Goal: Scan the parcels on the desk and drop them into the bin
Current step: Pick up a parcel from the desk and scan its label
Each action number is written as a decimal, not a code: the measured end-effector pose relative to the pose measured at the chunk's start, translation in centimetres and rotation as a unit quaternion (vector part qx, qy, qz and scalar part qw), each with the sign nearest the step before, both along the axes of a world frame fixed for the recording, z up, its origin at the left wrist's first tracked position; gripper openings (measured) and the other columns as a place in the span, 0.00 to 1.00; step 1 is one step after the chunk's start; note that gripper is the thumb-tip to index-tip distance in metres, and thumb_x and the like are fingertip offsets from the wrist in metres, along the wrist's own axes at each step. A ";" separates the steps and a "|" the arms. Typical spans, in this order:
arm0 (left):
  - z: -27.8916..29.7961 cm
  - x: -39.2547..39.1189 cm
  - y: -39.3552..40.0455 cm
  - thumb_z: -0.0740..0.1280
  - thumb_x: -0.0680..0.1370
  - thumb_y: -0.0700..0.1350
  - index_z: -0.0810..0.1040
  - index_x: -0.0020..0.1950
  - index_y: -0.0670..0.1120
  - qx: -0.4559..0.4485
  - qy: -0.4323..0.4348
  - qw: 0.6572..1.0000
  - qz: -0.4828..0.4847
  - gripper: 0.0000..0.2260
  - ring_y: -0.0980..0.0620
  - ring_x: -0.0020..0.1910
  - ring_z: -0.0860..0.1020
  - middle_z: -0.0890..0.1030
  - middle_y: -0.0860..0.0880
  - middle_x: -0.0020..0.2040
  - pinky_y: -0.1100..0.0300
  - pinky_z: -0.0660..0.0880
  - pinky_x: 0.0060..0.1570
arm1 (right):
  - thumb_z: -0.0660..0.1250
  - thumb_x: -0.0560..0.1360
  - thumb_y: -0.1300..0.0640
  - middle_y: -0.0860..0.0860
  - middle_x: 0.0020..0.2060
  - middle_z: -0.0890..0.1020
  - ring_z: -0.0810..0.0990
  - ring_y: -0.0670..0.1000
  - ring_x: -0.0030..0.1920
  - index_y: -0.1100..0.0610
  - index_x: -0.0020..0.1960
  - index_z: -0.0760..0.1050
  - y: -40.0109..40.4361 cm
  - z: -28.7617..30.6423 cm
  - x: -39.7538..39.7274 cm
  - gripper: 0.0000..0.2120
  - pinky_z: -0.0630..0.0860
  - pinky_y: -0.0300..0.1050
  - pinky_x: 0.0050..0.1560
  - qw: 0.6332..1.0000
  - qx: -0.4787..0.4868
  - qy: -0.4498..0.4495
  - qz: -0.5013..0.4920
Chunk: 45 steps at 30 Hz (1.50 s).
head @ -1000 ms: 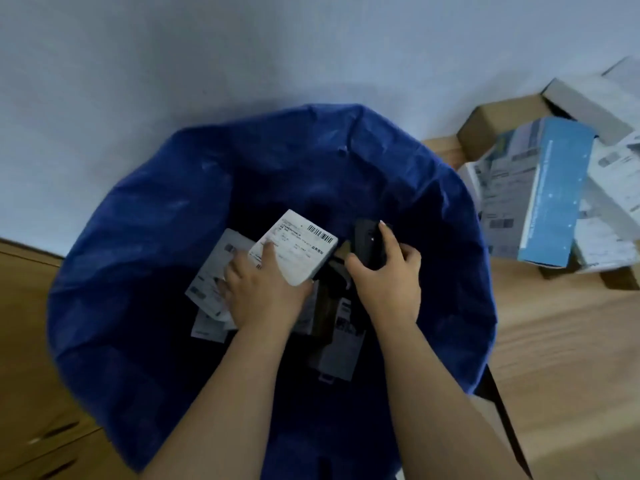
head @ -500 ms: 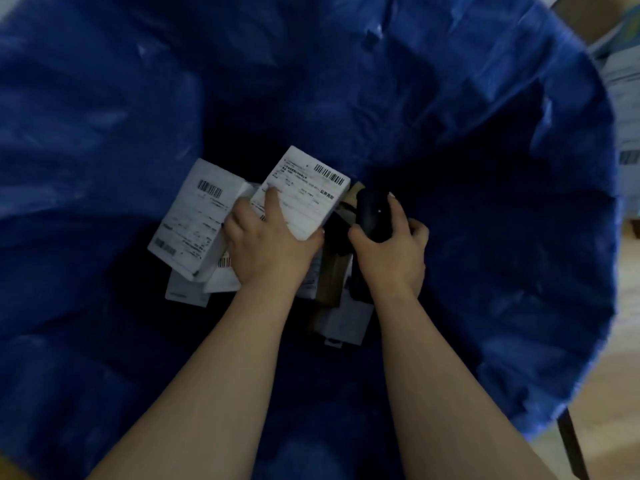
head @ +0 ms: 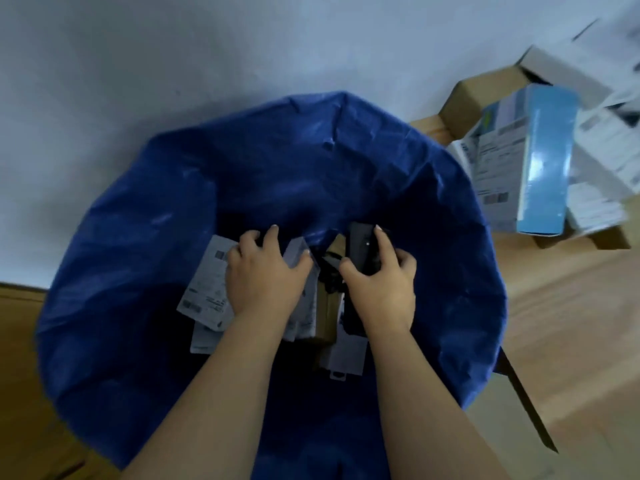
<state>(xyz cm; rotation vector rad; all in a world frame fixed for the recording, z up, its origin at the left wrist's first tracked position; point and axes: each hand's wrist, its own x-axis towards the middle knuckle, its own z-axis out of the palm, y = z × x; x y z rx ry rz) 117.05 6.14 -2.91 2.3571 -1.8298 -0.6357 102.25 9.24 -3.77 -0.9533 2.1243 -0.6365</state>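
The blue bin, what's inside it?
Inside the bin lie white labelled parcels and a brown box. Both hands reach in, covering some parcels. The dark bottom can't be made out.

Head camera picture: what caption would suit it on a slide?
Over a blue bin, left hand holds a small parcel, right hand a black scanner.

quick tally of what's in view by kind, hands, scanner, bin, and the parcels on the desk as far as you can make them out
hands: 2, left hand and right hand
scanner: 1, black scanner in the right hand
bin: 1, blue bin
desk parcels told apart: 2, light blue box and brown carton; the white ones are too blurred to count
total: 6
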 end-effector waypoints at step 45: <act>21.1 -55.9 33.6 0.58 0.80 0.60 0.59 0.79 0.54 -0.134 0.149 0.880 -0.430 0.28 0.45 0.69 0.66 0.67 0.47 0.73 0.50 0.67 0.64 | 0.69 0.70 0.43 0.43 0.62 0.67 0.75 0.47 0.56 0.33 0.74 0.63 44.1 21.3 -49.5 0.34 0.76 0.48 0.54 0.894 -0.204 0.105 -0.385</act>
